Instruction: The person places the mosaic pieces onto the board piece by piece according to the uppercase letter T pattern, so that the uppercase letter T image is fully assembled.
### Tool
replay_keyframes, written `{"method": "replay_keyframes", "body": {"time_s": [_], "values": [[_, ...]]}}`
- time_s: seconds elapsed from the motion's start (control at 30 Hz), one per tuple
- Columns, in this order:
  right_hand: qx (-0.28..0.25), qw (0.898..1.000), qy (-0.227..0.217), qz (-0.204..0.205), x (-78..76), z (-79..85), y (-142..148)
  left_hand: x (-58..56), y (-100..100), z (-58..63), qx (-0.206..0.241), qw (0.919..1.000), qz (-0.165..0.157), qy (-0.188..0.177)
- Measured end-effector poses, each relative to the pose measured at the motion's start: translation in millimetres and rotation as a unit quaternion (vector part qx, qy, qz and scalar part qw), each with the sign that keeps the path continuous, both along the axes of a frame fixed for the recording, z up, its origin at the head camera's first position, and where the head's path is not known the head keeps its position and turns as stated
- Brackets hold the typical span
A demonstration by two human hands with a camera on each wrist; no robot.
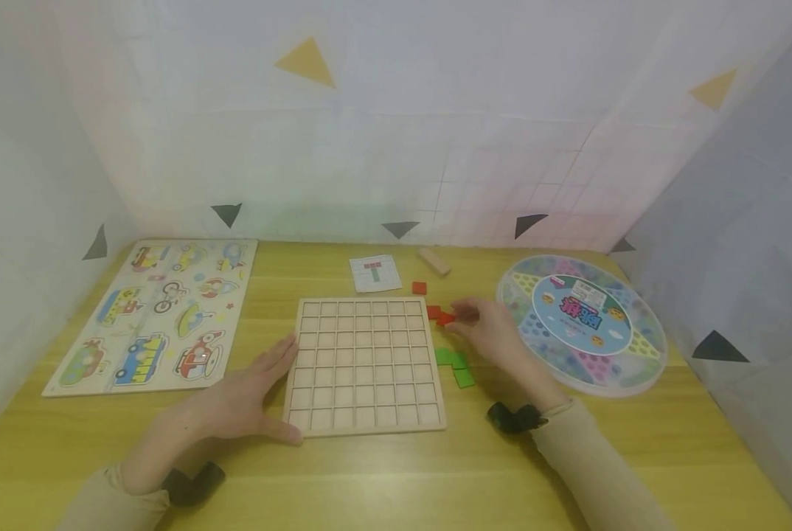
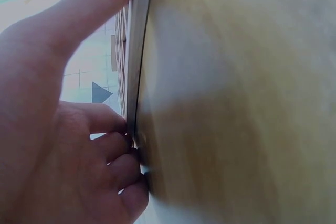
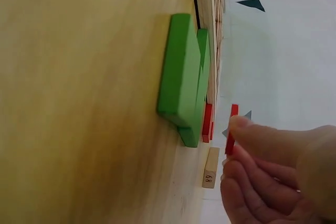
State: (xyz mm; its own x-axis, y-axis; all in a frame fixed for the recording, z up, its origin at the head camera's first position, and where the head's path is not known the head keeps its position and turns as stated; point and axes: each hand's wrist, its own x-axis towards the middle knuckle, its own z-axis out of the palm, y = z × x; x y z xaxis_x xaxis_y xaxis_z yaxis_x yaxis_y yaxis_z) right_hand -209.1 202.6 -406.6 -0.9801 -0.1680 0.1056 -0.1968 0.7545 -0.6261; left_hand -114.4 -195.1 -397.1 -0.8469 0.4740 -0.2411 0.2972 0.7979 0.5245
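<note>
Your left hand [image 1: 246, 394] rests against the left side of the wooden grid board [image 1: 363, 369], which lies near the middle of the bench [image 1: 383, 479]. Its fingers are relaxed around no object: their tips touch that side, with the thumb spread toward the board's near-left corner. Your right hand [image 1: 489, 332] has its fingers grasping a thin red tile [image 3: 230, 142] between thumb and fingertips, just off the board's right side. A second red tile [image 1: 433, 313] lies by that side, and a third red tile [image 1: 419, 287] sits beyond the board, closer to the bench's far edge. Nearer you, three green tiles [image 1: 464, 377] cluster beside the board's right side. Toward the far edge you have a card [image 1: 376, 273] with a red and green T and, right of it, a wooden block [image 1: 433, 262]. A vehicle puzzle [image 1: 160, 317] reaches toward the bench's far-left corner; a round game box [image 1: 582, 324] lies toward the right edge.
</note>
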Motion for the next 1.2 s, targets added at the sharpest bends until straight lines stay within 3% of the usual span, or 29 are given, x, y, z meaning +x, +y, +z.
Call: {"method": "replay_keyframes", "body": {"time_s": [0.17,0.43,0.73,1.2], "values": [[-0.029,1.000,0.004,0.006,1.6,3.4,-3.5,0.7,0.8,1.8,0.002,1.0000,0.000,-0.005],[-0.030,0.998,-0.048,0.011,1.0,17.6,-24.5,1.5,0.7,2.4,0.002,1.0000,-0.004,-0.006],[-0.031,0.997,-0.009,0.065,-4.5,30.7,-57.6,1.6,-0.8,0.0,0.002,0.9999,-0.008,0.007],[-0.046,0.993,-0.013,0.112,-6.5,34.2,-102.1,1.2,-0.3,-0.3,0.003,1.0000,-0.004,-0.001]]}}
